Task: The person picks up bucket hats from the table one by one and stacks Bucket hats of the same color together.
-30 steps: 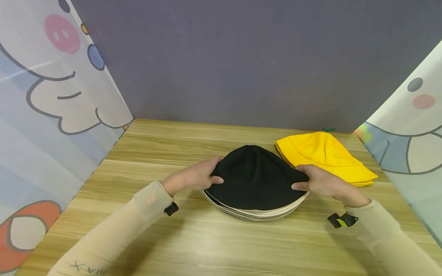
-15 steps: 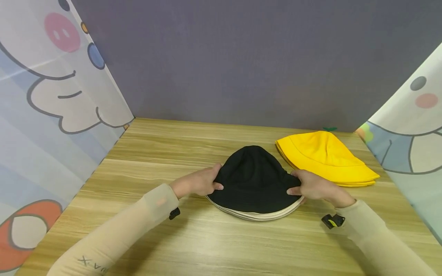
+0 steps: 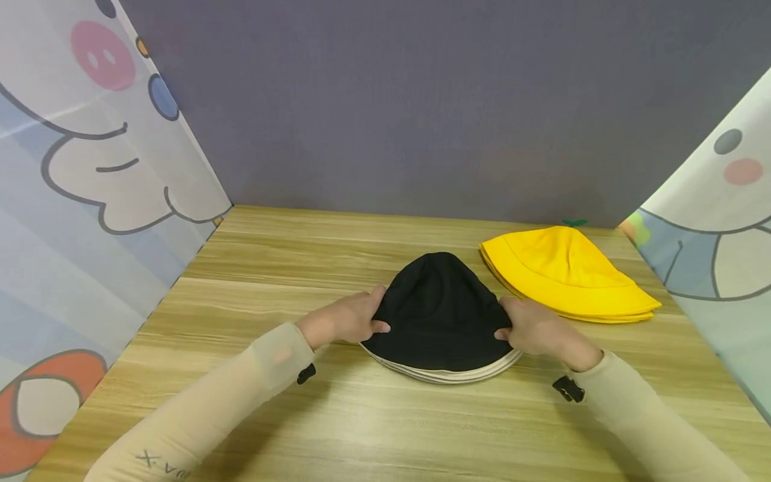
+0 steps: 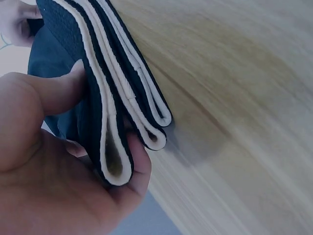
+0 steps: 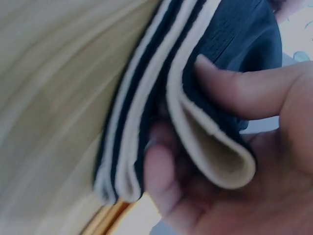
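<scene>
A stack of black bucket hats (image 3: 442, 314) with cream-lined brims lies folded flat on the table, crowns pointing away from me. My left hand (image 3: 351, 316) pinches the left end of the top hat's brim, thumb on top and fingers underneath. On the opposite end, my right hand (image 3: 533, 327) pinches the same brim. Three folded black brims (image 4: 120, 88) show layered in the left wrist view. In the right wrist view, the fingers (image 5: 161, 169) sit between the top brim (image 5: 220, 152) and the two brims below it.
A stack of folded yellow bucket hats (image 3: 566, 274), with a green sprout tip, lies at the back right, close behind my right hand. The wooden table (image 3: 421, 428) ends at a grey wall (image 3: 385, 114). Cartoon-printed curtains (image 3: 90, 167) flank both sides.
My right hand has moved left along with the right end of the brim, and the black hat has become narrower. My left hand has shifted slightly right. The yellow hats stay put.
</scene>
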A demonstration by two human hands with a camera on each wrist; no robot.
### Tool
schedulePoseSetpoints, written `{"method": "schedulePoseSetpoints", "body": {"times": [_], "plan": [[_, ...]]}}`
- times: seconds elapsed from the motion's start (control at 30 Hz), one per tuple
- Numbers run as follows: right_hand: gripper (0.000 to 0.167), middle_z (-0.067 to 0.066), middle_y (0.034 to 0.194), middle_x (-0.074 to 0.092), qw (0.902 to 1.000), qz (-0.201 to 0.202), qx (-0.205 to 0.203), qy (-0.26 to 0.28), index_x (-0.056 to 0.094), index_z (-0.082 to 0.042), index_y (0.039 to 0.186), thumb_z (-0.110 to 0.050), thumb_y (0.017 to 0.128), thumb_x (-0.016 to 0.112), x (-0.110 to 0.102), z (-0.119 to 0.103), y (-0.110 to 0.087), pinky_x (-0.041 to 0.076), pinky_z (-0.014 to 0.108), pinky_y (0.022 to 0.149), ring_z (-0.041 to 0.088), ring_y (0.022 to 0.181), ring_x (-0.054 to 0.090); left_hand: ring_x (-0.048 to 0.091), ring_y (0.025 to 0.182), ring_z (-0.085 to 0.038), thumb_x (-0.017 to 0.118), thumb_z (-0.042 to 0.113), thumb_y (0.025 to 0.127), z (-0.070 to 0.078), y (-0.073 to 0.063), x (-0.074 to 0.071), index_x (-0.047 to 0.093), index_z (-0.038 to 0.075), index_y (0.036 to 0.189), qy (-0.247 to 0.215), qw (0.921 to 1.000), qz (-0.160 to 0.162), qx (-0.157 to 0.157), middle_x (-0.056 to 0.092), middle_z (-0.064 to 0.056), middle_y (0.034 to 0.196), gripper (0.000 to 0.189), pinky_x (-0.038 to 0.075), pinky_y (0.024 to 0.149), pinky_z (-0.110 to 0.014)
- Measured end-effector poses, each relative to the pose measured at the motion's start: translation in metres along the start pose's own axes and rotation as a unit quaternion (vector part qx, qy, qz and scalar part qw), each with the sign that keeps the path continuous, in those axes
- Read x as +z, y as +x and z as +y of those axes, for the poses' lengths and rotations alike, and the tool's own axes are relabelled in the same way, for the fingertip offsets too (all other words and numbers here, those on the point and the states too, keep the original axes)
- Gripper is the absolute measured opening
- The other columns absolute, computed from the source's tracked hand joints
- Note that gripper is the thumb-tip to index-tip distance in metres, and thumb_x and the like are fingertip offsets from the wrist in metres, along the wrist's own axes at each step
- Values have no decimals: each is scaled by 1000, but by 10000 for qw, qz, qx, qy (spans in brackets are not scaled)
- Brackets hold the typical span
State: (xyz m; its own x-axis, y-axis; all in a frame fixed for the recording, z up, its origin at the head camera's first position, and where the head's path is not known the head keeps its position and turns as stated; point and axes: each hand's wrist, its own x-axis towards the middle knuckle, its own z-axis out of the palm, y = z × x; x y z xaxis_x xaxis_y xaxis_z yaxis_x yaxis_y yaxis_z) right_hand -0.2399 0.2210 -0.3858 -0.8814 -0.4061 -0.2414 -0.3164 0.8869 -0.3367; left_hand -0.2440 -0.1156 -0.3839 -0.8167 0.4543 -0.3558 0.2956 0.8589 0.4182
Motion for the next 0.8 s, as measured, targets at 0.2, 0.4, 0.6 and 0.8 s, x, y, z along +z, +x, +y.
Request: {"method": "schedulePoseSetpoints", "body": {"times": [0.2, 0.4, 0.6, 0.8], "plan": [[53, 29, 124, 62, 9975, -64, -509, 488, 50, 16, 132, -14, 94, 72, -3, 16, -1, 46, 60, 98, 48, 117, 58, 52, 132, -32, 57, 39, 103, 1, 0, 0, 27, 7, 155, 117, 9999, -46, -51, 53, -18, 143, 68, 42, 108, -46], [44, 21, 114, 63, 9976, 39, -518, 453, 54, 11, 123, -13, 93, 74, 1, 16, -4, 47, 58, 95, 42, 110, 60, 54, 130, -33, 55, 41, 104, 0, 0, 2, 24, 9, 158, 223, 9997, -92, -35, 53, -20, 143, 70, 43, 106, -46], [58, 20, 116, 52, 9932, 845, -230, -767, 48, 4, 134, -13, 88, 80, 10, -4, -9, 52, 50, 76, 37, 101, 54, 55, 127, -35, 55, 41, 104, 1, 0, 5, 21, 9, 159, 318, 9995, 25, -75, 51, -22, 143, 72, 45, 104, -47], [55, 15, 96, 44, 9368, 1988, -863, -2747, 49, 1, 113, -7, 76, 89, 20, -20, -13, 46, 40, 60, 33, 84, 48, 59, 120, -35, 56, 41, 104, 6, -1, 7, 24, 9, 157, 506, 9985, 97, -205, 53, -22, 139, 70, 49, 97, -45]]}}
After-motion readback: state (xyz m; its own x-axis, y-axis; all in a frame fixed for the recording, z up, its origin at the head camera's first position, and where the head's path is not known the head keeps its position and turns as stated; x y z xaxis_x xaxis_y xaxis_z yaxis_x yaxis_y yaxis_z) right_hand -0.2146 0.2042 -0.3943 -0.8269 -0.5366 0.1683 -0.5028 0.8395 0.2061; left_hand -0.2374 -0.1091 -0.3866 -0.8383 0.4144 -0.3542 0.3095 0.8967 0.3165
